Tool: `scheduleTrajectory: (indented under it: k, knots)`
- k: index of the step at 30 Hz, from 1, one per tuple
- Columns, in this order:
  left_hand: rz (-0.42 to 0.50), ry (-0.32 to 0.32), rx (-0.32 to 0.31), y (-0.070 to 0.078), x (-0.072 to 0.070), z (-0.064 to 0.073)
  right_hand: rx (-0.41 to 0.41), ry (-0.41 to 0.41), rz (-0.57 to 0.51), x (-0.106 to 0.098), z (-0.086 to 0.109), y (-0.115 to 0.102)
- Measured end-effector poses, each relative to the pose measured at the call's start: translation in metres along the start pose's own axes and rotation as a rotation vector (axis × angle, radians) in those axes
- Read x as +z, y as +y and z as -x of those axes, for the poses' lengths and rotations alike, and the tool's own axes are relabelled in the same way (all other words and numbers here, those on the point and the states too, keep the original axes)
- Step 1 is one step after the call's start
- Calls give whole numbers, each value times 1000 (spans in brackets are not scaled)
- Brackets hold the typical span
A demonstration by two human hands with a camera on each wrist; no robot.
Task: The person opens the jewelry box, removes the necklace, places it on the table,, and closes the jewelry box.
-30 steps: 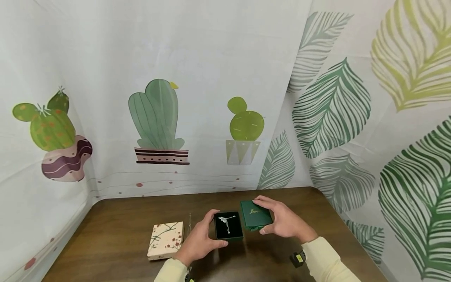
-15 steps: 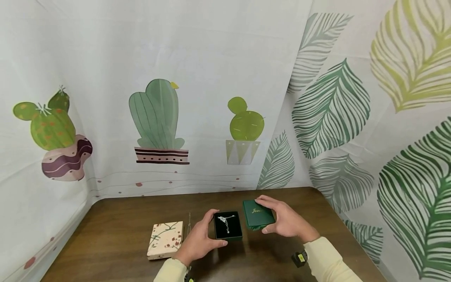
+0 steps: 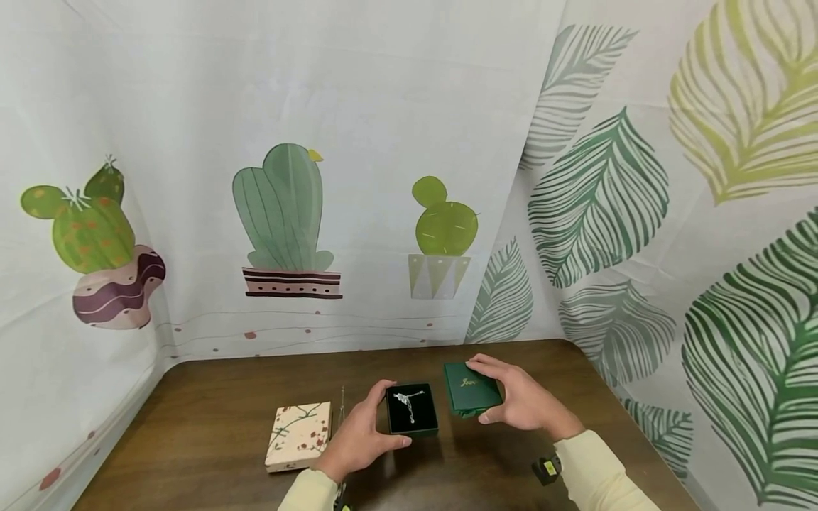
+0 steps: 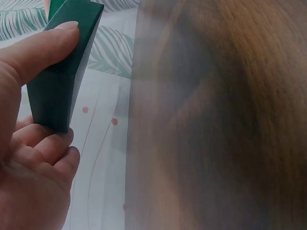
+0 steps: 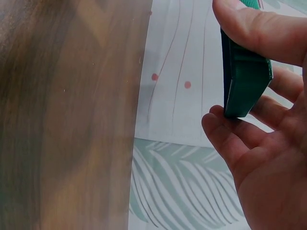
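Observation:
My left hand [image 3: 361, 434] grips the open base of a small dark green jewelry box [image 3: 424, 420], thumb on the near side and fingers on the far side. On its black lining lies a silver chain with a leaf- or wing-like ornament [image 3: 402, 401]. To the right, my right hand [image 3: 516, 399] pinches the green lid [image 3: 469, 389], which carries gold lettering and is tilted. A narrow gap separates lid and base. Both wrist views show the pieces held above the tabletop: the green base wall [image 4: 52, 98] on the left, the lid's side [image 5: 249, 79] on the right.
A cream box with a floral print [image 3: 299, 434] sits left of my left hand on the brown wooden table [image 3: 211, 419]. Beside it a thin metallic item [image 3: 342, 401] is partly hidden behind that hand. Printed cloth [image 3: 377, 106] hangs around the back and sides.
My right hand has shifted slightly to the right with the lid, so the gap to the base is a little wider. The left hand has barely moved.

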State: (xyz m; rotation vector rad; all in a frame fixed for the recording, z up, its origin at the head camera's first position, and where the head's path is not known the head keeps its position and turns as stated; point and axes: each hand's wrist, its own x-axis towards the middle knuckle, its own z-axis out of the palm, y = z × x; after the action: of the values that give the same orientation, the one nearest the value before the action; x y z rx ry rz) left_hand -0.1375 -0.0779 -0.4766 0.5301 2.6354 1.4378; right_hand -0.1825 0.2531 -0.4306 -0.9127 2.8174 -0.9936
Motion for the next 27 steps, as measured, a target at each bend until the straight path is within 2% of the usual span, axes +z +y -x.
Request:
scheduleTrajectory:
  k: [14,27]
  knots:
    - [-40,20,-15,-8,0,-1,-8,0,-2,-3,2,1]
    - [-31,0,-34,-15,-2,-1,-9,3,9,-2,4,3]
